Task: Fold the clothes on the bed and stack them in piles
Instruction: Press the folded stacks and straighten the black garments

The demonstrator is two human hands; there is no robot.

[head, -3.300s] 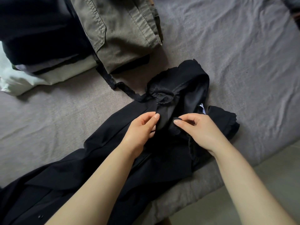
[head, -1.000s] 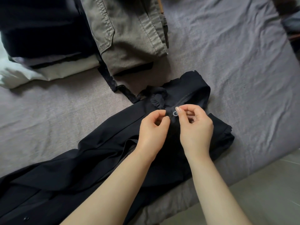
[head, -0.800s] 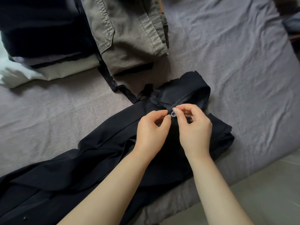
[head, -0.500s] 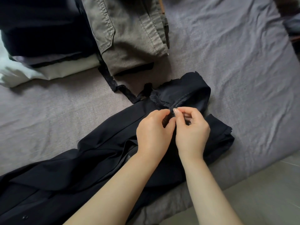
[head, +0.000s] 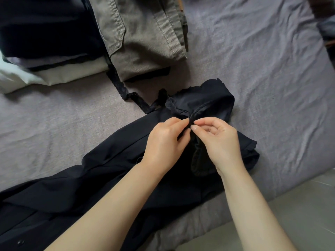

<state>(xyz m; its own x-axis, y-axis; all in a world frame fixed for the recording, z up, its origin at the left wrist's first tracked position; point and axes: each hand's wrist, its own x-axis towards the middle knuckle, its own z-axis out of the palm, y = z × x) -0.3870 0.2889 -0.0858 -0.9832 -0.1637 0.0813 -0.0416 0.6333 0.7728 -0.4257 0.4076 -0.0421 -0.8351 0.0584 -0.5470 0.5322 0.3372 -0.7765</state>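
Observation:
A black garment with a frilled collar lies spread across the grey bed sheet, running from the lower left up to the middle. My left hand and my right hand meet at its neck opening, and each pinches the black fabric between thumb and fingertips. The button seen a moment ago is hidden under my fingers. A black lace strap trails from the collar toward the folded piles.
A folded olive-khaki garment lies at the top middle. Left of it stands a stack with dark navy clothes on white ones. The bed edge and the pale floor are at the lower right.
My hands moved up from the chest of the garment to the collar, closed together, and the pale button that showed between my fingers is now covered.

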